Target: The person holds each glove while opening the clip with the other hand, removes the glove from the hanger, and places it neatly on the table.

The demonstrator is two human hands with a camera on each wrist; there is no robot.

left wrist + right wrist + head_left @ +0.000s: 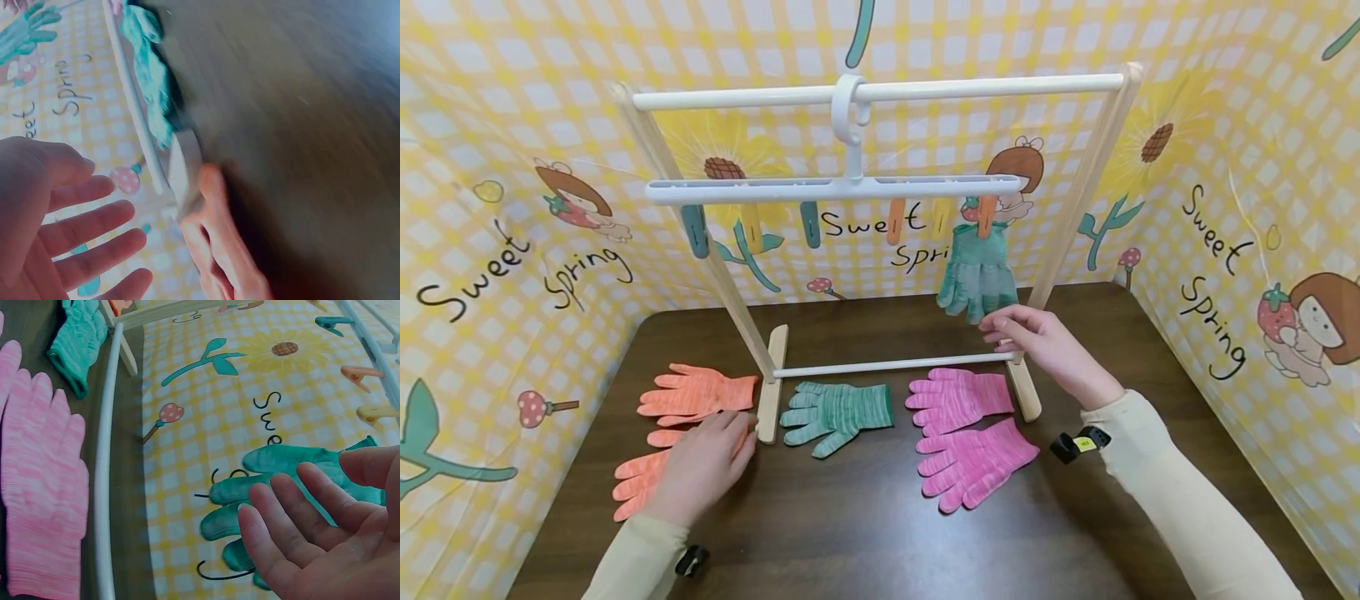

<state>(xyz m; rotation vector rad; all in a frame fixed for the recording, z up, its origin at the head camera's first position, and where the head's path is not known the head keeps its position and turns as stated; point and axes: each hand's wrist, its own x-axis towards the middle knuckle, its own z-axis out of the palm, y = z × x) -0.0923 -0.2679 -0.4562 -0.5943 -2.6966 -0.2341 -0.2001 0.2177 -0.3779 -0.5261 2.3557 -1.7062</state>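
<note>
A green glove (977,271) hangs fingers down from an orange clip (987,217) at the right end of the white hanger (760,190). My right hand (1033,337) is just below its fingertips, holding nothing; in the right wrist view its fingers are spread and loosely bent in front of the glove. My left hand (711,462) is over the lower orange glove (638,483) and hides part of it; its fingers are apart in the left wrist view. Another orange glove (696,393) lies just behind. A second green glove (842,412) lies between the hands.
Two pink gloves (962,400) lie on the brown table (820,533) at the right. A wooden rack (1093,167) with white bars carries the hanger. Several coloured clips (808,225) hang from it with nothing in them. Yellow checked cloth (490,333) walls in the table.
</note>
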